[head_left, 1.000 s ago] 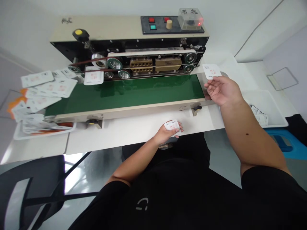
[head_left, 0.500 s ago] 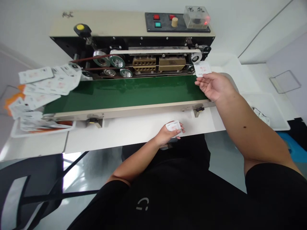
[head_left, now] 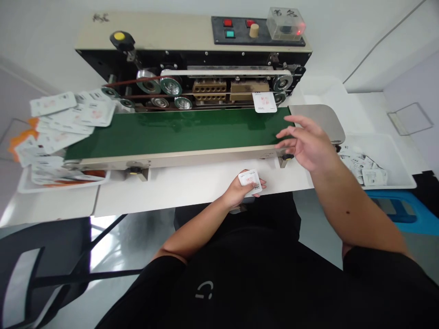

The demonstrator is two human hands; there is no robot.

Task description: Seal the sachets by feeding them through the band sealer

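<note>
A band sealing machine [head_left: 192, 32] with a green conveyor belt [head_left: 178, 130] stands on the white table [head_left: 192, 187]. A small white pouch [head_left: 264, 101] with red print rides at the belt's right end, its top edge in the sealing rollers. My right hand [head_left: 307, 144] hovers open over the belt's right end, just right of that pouch, holding nothing. My left hand [head_left: 242, 189] rests at the table's near edge, gripping a small stack of white pouches [head_left: 250, 180].
Sealed pouches [head_left: 65, 119] pile up at the belt's left end over a white tray [head_left: 58, 185]. A white bin [head_left: 377, 160] with loose pouches sits at the right. A metal feed plate [head_left: 318, 121] adjoins the belt. A black chair [head_left: 37, 274] is at lower left.
My right hand carried a pouch left to the rollers, let it go, and drew back open. The pouch now travels left along the belt. An earlier pouch at the left end dropped off.
</note>
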